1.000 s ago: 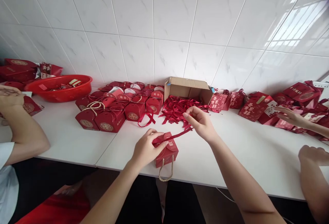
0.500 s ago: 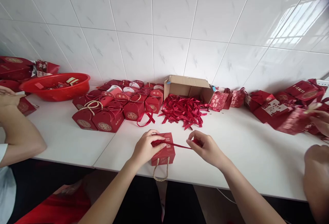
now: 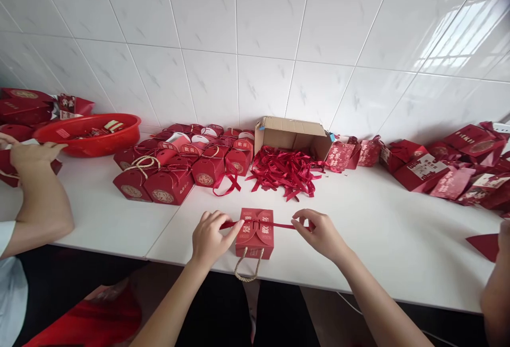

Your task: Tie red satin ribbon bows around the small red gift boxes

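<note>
A small red gift box with gold lettering sits in front of me near the table's front edge. Its top flaps are folded together, and a twisted rope handle droops over the edge. A dark red ribbon runs across the top and passes through the middle of the flaps. My left hand pinches one end of it, left of the box. To the right of the box, my right hand is closed on the other end. The ribbon is stretched nearly straight between them.
A pile of red ribbons spills from a cardboard box at the wall. Several red gift boxes stand at the left, beside a red basin. More packages lie right. Co-workers' arms reach in at both sides.
My left hand has slid left off the box, drawing the ribbon out, so the top flaps now show. The co-worker's hand at the right has left the packages there.
</note>
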A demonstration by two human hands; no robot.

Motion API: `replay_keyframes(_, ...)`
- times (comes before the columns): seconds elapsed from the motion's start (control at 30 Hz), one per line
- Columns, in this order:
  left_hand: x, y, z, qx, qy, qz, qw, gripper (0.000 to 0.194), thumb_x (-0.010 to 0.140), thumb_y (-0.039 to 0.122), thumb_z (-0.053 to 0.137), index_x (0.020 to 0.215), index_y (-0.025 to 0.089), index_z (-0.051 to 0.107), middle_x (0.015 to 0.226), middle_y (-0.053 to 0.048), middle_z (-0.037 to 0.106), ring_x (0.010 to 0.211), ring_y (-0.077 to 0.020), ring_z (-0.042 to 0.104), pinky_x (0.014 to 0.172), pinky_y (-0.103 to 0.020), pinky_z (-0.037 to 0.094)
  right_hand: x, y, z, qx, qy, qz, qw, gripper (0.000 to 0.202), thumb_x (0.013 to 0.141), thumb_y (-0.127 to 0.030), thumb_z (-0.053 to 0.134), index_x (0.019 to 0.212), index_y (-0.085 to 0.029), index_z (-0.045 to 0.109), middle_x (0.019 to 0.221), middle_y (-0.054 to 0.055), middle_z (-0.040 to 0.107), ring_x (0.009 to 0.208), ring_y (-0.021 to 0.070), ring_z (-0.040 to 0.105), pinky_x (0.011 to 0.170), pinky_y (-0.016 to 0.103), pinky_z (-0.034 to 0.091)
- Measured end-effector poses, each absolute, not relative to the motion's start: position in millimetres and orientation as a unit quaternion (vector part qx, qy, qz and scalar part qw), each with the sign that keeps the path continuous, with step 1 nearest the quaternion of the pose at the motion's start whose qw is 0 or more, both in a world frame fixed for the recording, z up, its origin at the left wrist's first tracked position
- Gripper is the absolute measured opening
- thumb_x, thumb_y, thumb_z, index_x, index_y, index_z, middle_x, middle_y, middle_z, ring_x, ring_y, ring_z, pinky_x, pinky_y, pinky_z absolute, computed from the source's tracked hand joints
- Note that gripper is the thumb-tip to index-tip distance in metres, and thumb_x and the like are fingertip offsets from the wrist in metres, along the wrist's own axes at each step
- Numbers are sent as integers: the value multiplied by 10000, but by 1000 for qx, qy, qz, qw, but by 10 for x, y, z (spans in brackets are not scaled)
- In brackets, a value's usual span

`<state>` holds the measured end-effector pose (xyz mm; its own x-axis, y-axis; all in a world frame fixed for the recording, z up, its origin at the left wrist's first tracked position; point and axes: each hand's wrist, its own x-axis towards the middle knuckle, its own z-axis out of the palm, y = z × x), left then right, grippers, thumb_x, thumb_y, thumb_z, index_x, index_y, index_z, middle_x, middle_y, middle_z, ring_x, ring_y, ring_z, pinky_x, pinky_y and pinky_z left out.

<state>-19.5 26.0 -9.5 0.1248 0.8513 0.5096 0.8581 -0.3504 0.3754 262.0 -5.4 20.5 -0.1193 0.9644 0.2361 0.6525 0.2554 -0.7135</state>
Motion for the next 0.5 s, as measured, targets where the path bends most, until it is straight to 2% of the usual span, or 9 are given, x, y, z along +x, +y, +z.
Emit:
replay_keyframes(0.1,-195,249,-161,-741,-577,-342,-19,370,821,481,564,578,210,502,633,-15,606,704,-194,516,625,-276,398,2588,-41,127,-558,-731,227,321,216,884,-348,486,855,-220,657,784,35,634,650,155,546,624,280,436)
replay_keyframes(0.23,-215,286,-196,-726,-586,-360,8,371,789,503,598,576,215,501,616,-25,588,693,-208,504,637,-296,398,2590,-27,78,-588,-724,202,298,231,867,-344,500,770,-209,661,751,45,619,582,153,513,582,298,427)
replay_keyframes(0.33,-275,314,-201,-729,-577,-369,3,340,765,496,624,597,216,530,648,-33,591,730,-221,534,680,-319,418,2614,-36,84,-596,-717,196,302,210,852,-342,514,780,-202,652,735,41,604,570,148,490,584,304,428)
replay_keyframes(0.43,-345,327,-207,-715,-558,-400,-134,259,761,464,636,828,215,615,877,-51,630,861,-218,593,738,-318,466,2663,-58,115,-594,-688,272,315,201,827,-378,555,871,-207,650,796,36,624,575,138,490,587,303,439)
replay_keyframes(0.5,-380,324,-214,-662,-555,-440,-248,405,747,466,650,1065,225,583,1123,-85,592,1011,-231,592,777,-317,494,2713,-69,142,-582,-638,375,337,257,819,-429,575,933,-207,639,853,41,639,623,145,530,601,301,456)
